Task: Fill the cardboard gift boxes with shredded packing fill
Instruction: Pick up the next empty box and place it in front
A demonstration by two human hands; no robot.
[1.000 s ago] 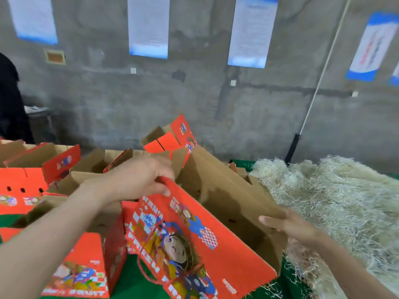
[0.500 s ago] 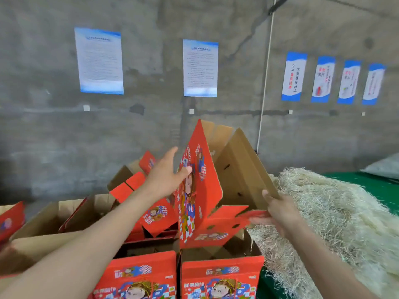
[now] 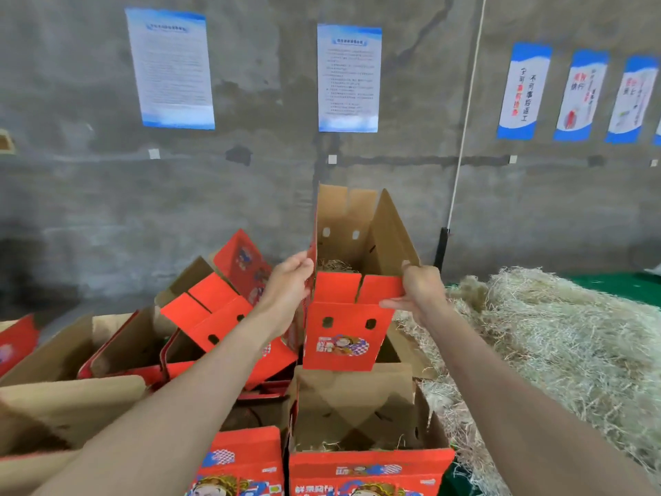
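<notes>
- The grey concrete wall [image 3: 250,195] fills the upper half of the view and carries white-and-blue notices [image 3: 171,69]. A thin white cord [image 3: 465,112] runs down it.
- A broad heap of shredded fill [image 3: 558,345], pale and straw-like, lies on the green desk [image 3: 608,284] to the right of the boxes and under the right forearm.
- A crowd of open gift boxes [image 3: 107,352], red outside and brown inside, stands to the left and front with flaps up or tilted.
- The near box [image 3: 357,406] sits straight below the raised one, with a few strands of fill on its floor.
- The held gift box [image 3: 343,334] is upright, above the others and between the two hands. Its red front faces the camera, its flaps are open, and a tuft of fill [image 3: 336,266] shows inside.
- The left grip [image 3: 289,284] clasps the box's left wall near the top edge, fingers pointing up along it.
- The right grip [image 3: 418,291] pinches the box's right front corner: the thumb lies across the red flap and the fingers are behind the brown side panel.
</notes>
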